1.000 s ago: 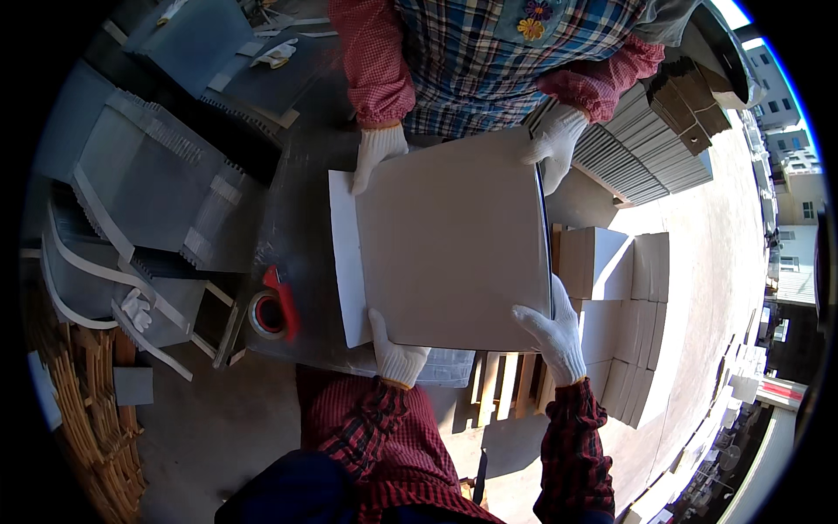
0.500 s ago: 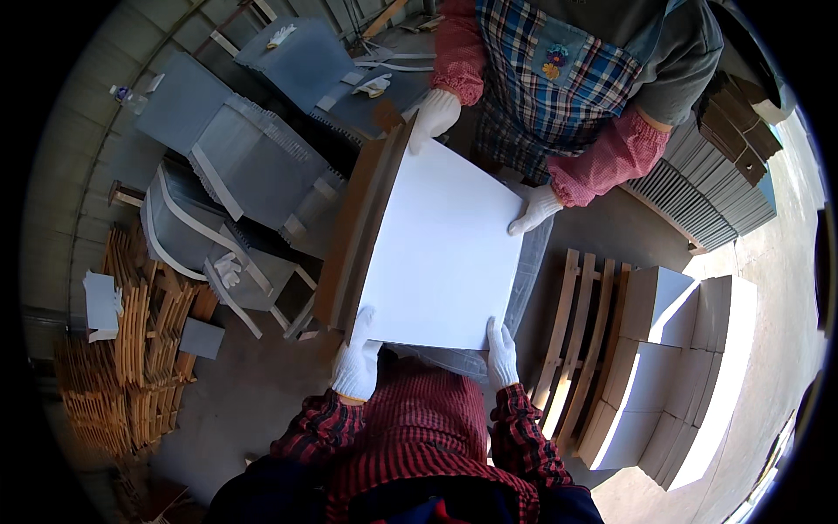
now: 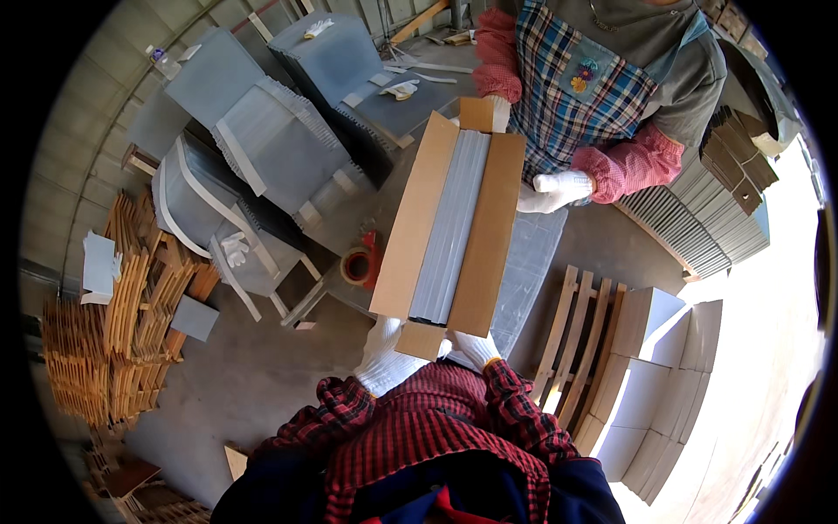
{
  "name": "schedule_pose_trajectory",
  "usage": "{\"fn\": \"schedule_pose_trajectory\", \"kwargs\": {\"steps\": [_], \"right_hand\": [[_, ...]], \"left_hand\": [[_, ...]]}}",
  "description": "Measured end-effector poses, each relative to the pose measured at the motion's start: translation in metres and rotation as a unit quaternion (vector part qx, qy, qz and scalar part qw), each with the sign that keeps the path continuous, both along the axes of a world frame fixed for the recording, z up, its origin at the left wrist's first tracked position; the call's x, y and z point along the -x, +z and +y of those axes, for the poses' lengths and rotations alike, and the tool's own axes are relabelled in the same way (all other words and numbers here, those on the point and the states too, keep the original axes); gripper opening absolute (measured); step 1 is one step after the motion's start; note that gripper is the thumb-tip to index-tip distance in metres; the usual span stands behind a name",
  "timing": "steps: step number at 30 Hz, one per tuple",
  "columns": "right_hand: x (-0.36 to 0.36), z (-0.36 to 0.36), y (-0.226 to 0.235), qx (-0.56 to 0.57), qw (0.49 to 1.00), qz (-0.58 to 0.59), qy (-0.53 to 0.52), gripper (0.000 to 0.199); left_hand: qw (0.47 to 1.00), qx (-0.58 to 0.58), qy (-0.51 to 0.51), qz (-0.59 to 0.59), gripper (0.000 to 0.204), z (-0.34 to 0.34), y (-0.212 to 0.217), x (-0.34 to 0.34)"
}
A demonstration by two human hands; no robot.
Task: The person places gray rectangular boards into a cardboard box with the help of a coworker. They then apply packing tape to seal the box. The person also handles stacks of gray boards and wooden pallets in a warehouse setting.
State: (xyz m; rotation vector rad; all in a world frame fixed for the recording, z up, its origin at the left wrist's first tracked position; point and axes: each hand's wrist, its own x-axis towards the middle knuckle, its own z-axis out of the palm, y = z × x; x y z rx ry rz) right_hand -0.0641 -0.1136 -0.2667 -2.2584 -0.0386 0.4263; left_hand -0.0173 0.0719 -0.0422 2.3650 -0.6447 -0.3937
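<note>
A long cardboard box [image 3: 497,218] stands on the table before me with its brown flaps spread. Inside it, a tight row of thin grey panels [image 3: 454,236] runs lengthwise. My left hand [image 3: 384,360], in a white knitted glove, grips the box's near end at the left, its fingertips hidden by the flap. At the right of that same end, my right hand [image 3: 474,348] is gloved too and closed on the box, partly covered by the flap. Across the table, a co-worker's gloved hand [image 3: 559,189] is beside the box; their other hand is mostly behind its far end.
A red tape dispenser [image 3: 360,262] lies on the grey tabletop [image 3: 531,262], left of the box. Stacked grey panels [image 3: 284,144] stand at far left, above bundled wooden strips [image 3: 131,314]. On the right are a wooden pallet [image 3: 572,341] and stacked white boxes [image 3: 655,384].
The box has turned from its broad white side to its open top, showing the flaps and panels. My hands have come closer together at its near end. The tape dispenser is now visible.
</note>
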Motion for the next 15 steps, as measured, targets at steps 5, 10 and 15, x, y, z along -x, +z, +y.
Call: {"fn": "schedule_pose_trajectory", "kwargs": {"steps": [5,10,15], "right_hand": [[0.008,0.010,0.094,-0.247,0.915,0.180,-0.264,0.030],[0.029,-0.006,0.072,-0.219,0.933,0.215,-0.188,0.051],[0.040,-0.001,0.091,-0.249,0.919,0.180,-0.246,0.040]], "left_hand": [[0.935,0.323,0.129,0.065,0.055,0.012,-0.036,0.006],[0.930,0.337,0.079,0.120,0.056,0.001,-0.043,-0.008],[0.905,0.351,0.194,0.142,0.040,-0.023,-0.036,0.000]]}}
